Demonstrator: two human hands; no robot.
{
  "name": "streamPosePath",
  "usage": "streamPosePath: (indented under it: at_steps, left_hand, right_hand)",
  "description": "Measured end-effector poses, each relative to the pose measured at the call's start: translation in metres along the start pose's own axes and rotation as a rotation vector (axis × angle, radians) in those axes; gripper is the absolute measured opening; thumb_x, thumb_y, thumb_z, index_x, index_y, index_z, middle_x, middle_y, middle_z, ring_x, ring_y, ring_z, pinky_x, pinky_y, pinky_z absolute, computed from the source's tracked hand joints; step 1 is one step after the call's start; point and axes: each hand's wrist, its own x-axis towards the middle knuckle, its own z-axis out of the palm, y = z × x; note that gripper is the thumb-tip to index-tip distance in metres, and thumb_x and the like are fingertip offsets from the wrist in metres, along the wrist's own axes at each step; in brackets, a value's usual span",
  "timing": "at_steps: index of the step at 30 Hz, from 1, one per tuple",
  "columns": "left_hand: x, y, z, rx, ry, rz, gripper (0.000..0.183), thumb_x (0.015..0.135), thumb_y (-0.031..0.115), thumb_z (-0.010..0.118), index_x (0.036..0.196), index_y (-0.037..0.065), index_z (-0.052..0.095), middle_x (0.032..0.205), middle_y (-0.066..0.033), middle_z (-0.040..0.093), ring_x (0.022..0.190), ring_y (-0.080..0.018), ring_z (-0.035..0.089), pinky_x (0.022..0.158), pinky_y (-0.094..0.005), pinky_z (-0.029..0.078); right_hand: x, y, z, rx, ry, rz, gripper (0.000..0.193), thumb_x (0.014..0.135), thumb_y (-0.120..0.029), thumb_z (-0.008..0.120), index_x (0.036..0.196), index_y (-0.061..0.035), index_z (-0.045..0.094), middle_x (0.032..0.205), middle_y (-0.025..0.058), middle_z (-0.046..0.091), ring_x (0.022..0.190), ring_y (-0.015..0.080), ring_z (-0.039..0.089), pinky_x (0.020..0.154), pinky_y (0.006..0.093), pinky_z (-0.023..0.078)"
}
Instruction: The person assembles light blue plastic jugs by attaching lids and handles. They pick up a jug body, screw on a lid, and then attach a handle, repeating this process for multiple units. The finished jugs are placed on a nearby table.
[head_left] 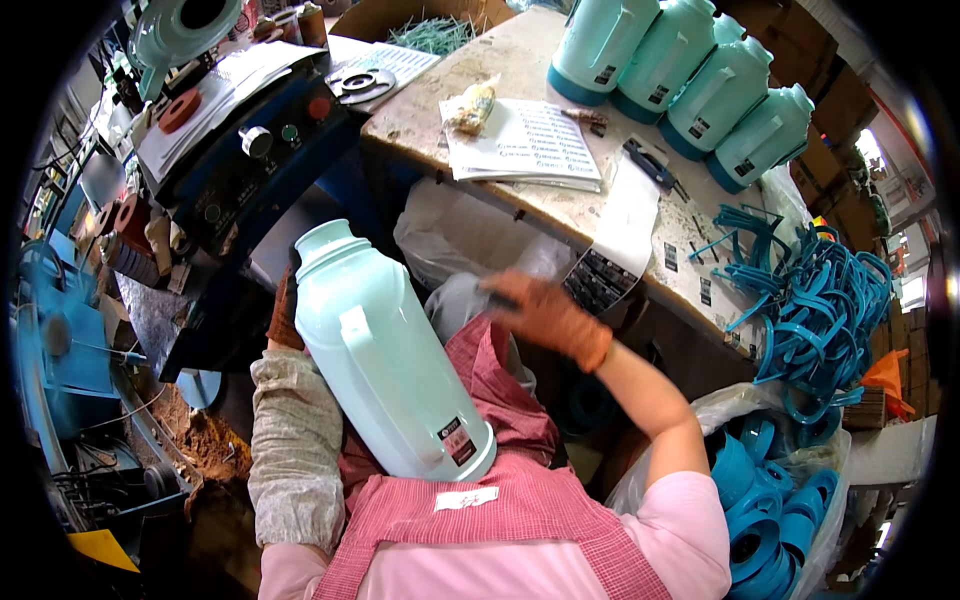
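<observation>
A pale mint-green vacuum flask body leans across my lap, its open neck tilted up to the left. It has a moulded handle on its side and a small dark label low on the wall. My left hand, in an orange-brown glove, grips the flask's left side; most of its fingers are hidden behind the body. Right of the flask, apart from it, my gloved right hand hangs above my lap, smeared by motion. Something dark shows at its fingertips, too blurred to name.
Several mint-green flasks with teal bases stand on the worktable. Label sheets and a dark cutter-like tool lie there too. Teal handles pile at right above a bag of blue rings. A dark control box stands at left.
</observation>
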Motion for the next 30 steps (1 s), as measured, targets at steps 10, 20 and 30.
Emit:
streamPosePath:
  at_steps: [10, 20, 30]
  left_hand:
    - [0.025, 0.068, 0.104, 1.249, -0.205, 0.203, 0.029, 0.088, 0.01, 0.058, 0.117, 0.007, 0.063, 0.108, -0.0093, 0.066, 0.1, -0.016, 0.059, 0.091, -0.0302, 0.046]
    - [0.088, 0.007, 0.086, 1.445, 0.047, 0.334, 0.023, 0.085, 0.019, 0.062, 0.106, 0.011, 0.067, 0.101, -0.0117, 0.068, 0.094, -0.0288, 0.064, 0.087, -0.0369, 0.047]
    - [0.113, -0.01, 0.168, 2.016, -0.668, 0.872, 0.022, 0.076, 0.027, 0.067, 0.09, 0.011, 0.063, 0.102, -0.0116, 0.058, 0.107, -0.0287, 0.053, 0.093, -0.041, 0.042]
  right_hand:
    - [0.124, 0.367, -0.096, -0.601, 0.396, 0.163, 0.036, 0.096, -0.029, 0.043, 0.119, -0.0056, 0.057, 0.117, 0.0168, 0.06, 0.11, 0.0343, 0.054, 0.095, 0.0413, 0.042]
    - [0.18, 0.437, -0.144, -0.885, -0.159, 0.622, 0.05, 0.072, -0.02, 0.073, 0.117, -0.0144, 0.053, 0.126, 0.0149, 0.054, 0.115, 0.0375, 0.05, 0.087, 0.0451, 0.049]
    - [0.107, 0.263, -0.103, -0.049, 0.191, 0.035, 0.053, 0.074, -0.002, 0.054, 0.126, 0.0005, 0.048, 0.12, 0.0187, 0.057, 0.111, 0.0289, 0.055, 0.094, 0.0359, 0.045]
